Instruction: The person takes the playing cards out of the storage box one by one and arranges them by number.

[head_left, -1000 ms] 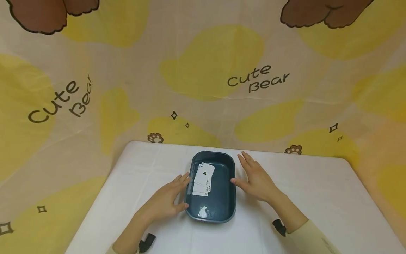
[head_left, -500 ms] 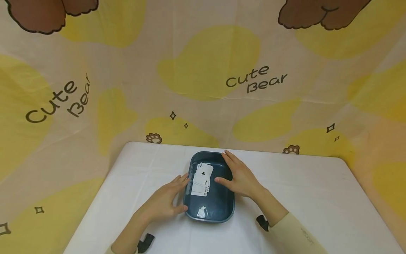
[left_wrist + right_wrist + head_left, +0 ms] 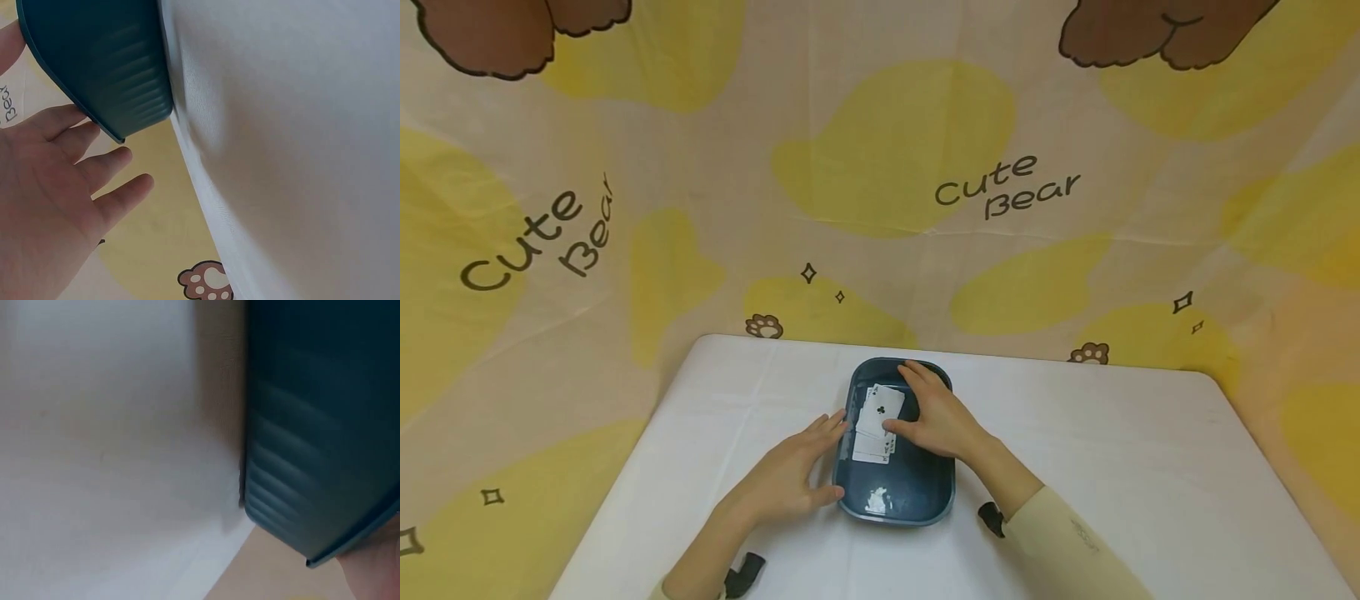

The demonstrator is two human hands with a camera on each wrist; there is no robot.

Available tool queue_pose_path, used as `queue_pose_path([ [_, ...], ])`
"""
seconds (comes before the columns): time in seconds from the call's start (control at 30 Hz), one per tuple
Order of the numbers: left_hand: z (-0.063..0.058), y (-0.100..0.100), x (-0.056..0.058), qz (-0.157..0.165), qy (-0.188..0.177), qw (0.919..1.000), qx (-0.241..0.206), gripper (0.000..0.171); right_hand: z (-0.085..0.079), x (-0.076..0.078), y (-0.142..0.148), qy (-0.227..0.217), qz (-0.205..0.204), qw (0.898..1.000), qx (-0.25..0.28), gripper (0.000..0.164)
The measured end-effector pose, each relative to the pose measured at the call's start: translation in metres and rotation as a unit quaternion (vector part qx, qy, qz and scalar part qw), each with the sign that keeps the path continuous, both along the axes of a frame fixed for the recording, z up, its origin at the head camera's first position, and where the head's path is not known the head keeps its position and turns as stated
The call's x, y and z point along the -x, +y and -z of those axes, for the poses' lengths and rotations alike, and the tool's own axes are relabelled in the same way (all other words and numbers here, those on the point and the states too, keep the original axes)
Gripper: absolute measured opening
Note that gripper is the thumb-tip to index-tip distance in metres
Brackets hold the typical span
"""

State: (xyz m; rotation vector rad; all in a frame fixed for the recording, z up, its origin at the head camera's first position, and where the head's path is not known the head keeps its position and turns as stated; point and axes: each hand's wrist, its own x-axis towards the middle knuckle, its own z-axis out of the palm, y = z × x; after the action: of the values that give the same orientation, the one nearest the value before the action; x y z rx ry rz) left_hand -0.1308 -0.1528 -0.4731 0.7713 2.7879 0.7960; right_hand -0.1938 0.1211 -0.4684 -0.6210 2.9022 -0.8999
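A dark blue rectangular tray sits on the white-covered table, and several overlapping playing cards lie face up inside it. A club shows on the top card. My left hand rests at the tray's left side, fingers and thumb spread along the rim; the left wrist view shows the fingertips right at the rim of the tray. My right hand reaches over the tray's right wall, fingers extended, its thumb tip overlapping the cards' right edge. Most of that hand is hidden behind the tray in the right wrist view.
The white tablecloth spreads around the tray. A printed yellow and beige cloth hangs behind the table. Black straps sit at both wrists.
My right hand has moved left, from beside the tray to over its inside, with the thumb reaching the cards. The left hand and the tray have stayed nearly in place.
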Motion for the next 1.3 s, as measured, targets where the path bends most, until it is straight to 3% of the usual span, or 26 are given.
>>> queue_pose_path([
  [0.43, 0.0, -0.002, 0.0, -0.001, -0.007, 1.0, 0.001, 0.088, 0.004, 0.019, -0.024, -0.059, 0.016, 0.997, 0.038, 0.09],
  [0.7, 0.002, -0.002, 0.0, 0.002, -0.005, 1.0, 0.004, 0.087, 0.02, 0.024, -0.031, -0.074, 0.038, 0.996, 0.028, 0.09],
  [0.93, 0.002, -0.001, -0.001, 0.0, -0.005, 1.0, 0.0, 0.086, 0.023, 0.025, -0.034, -0.089, 0.062, 0.994, 0.021, 0.091],
  [1.3, 0.001, -0.001, -0.001, 0.004, -0.009, 0.9999, -0.006, 0.086, 0.028, 0.025, -0.036, -0.077, 0.056, 0.995, -0.033, 0.096],
])
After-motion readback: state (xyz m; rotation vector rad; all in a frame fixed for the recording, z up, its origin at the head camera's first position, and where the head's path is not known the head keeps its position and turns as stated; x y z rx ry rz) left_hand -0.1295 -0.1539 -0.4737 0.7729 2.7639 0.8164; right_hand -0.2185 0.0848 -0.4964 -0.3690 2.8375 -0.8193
